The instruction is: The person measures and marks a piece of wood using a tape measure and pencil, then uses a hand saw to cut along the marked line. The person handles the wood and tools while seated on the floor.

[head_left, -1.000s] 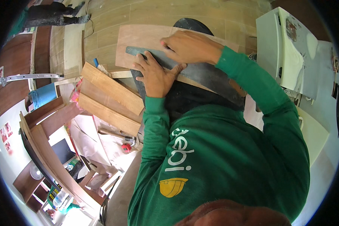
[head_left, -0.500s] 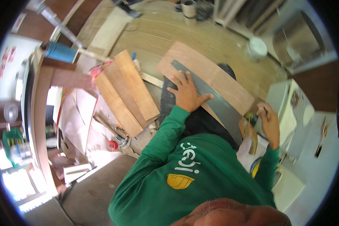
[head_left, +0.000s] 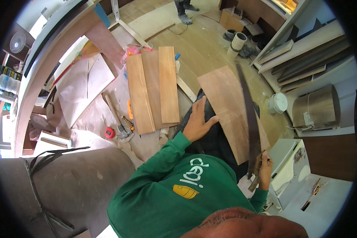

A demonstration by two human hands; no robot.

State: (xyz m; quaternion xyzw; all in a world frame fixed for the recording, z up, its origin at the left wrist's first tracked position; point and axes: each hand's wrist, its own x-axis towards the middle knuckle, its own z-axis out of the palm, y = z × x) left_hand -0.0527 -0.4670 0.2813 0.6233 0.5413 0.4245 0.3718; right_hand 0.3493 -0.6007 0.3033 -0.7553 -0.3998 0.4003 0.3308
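Observation:
My right hand is closed around the wooden handle of a handsaw. The saw's long dark blade points away from me, over the right part of a thin wooden board. This board lies slanted across my dark-trousered legs. My left hand is at the board's left edge, fingers stretched out and thumb reaching toward the wood. Whether its fingertips press on the board or on my leg, I cannot tell.
To the left lie wooden planks, a hammer and a red tape measure. A white bucket stands at the right, beyond a white appliance. Another person's feet show at the far side.
My right hand has taken hold of the saw's handle, and the blade has turned up from lying flat. My left hand has moved off the blade to the board's left edge. The view has shifted.

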